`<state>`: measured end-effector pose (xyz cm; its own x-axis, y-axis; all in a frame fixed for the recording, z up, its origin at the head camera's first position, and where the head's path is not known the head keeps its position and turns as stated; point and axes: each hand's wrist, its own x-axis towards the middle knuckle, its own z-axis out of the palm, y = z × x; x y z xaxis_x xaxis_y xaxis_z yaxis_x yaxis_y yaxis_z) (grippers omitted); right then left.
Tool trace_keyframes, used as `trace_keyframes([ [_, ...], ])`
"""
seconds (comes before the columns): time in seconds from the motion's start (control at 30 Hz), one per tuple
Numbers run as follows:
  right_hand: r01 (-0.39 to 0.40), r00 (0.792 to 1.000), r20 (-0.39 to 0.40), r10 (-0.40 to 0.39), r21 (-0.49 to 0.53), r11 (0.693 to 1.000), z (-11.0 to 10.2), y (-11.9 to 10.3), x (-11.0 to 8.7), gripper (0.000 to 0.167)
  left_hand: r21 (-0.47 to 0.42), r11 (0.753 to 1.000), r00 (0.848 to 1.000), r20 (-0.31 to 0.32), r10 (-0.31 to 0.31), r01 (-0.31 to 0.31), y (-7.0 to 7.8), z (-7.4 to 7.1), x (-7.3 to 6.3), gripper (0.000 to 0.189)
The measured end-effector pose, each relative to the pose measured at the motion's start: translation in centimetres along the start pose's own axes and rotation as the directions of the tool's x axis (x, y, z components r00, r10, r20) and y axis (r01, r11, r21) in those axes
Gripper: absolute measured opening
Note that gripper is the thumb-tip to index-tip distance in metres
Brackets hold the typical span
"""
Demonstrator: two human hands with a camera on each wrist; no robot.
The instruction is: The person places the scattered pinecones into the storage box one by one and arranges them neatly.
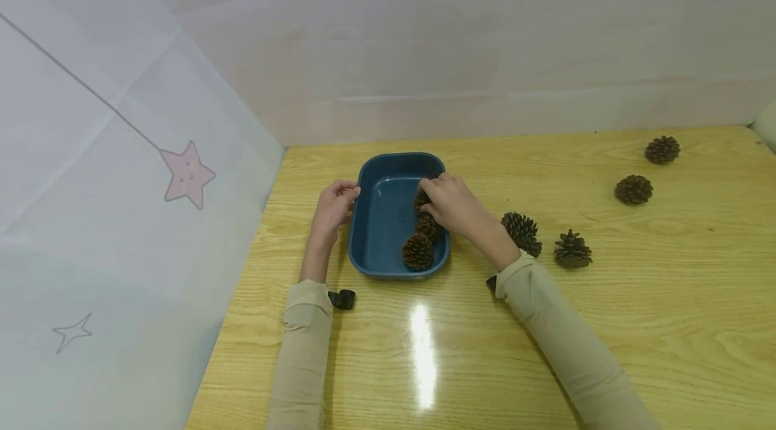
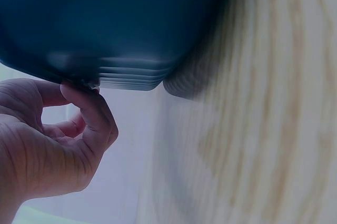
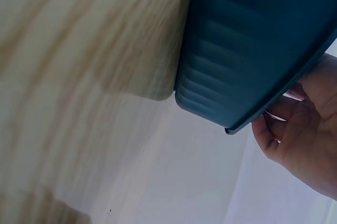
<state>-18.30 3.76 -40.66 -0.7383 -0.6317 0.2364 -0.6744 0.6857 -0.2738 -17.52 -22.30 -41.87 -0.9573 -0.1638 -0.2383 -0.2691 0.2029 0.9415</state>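
Observation:
A dark blue rectangular plastic tray [image 1: 382, 224] stands on the table. My left hand [image 1: 333, 210] is at its left side; the left wrist view shows thumb and fingertips pinching the rim. Over the right side reaches my right hand [image 1: 456, 207], its fingers curled round a brown pine cone [image 1: 421, 199] inside the tray, partly hidden by the hand. Two more pine cones lie along the tray's right side, one in the front corner [image 1: 417, 251] and one just behind it [image 1: 428, 228]. In the right wrist view the tray's wall [image 3: 226, 66] hides the fingertips.
Right of the tray, pine cones lie near the right forearm [image 1: 521, 231] and a little farther right [image 1: 572, 249]. Two others sit toward the far right, one nearer [image 1: 634, 189] and one by the back edge [image 1: 662, 149]. White sheeting [image 1: 485, 46] borders the wooden table [image 1: 473, 362] behind and at left.

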Motion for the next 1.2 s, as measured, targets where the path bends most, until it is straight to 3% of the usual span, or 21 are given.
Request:
trace_keyframes([
  [0.23,0.003,0.999,0.039,-0.003,0.012,1.000,-0.4,0.0,-0.2,0.027,-0.007,1.000,1.000,0.009,-0.003,0.003,-0.3,0.1,-0.1,0.033],
  [0.37,-0.024,0.999,0.044,0.019,0.124,0.992,-1.4,0.1,-0.6,0.035,-0.010,1.000,1.000,0.016,-0.006,0.007,-0.4,0.2,-0.1,0.034],
  [0.57,-0.126,0.991,0.074,0.108,0.305,0.944,-3.9,0.9,-2.0,0.040,-0.001,1.000,1.000,0.021,-0.009,0.009,-0.4,0.1,0.2,0.035],
  [1.0,-0.250,0.965,0.020,0.262,0.372,0.894,-9.5,4.3,-7.2,0.043,0.000,1.000,1.000,0.016,-0.008,0.008,-0.3,-0.2,0.3,0.035],
  [1.2,-0.310,0.937,-0.041,0.347,0.361,0.879,-11.1,6.7,-9.6,0.042,-0.012,1.000,1.000,0.019,-0.007,0.008,-0.4,0.0,0.4,0.034],
])
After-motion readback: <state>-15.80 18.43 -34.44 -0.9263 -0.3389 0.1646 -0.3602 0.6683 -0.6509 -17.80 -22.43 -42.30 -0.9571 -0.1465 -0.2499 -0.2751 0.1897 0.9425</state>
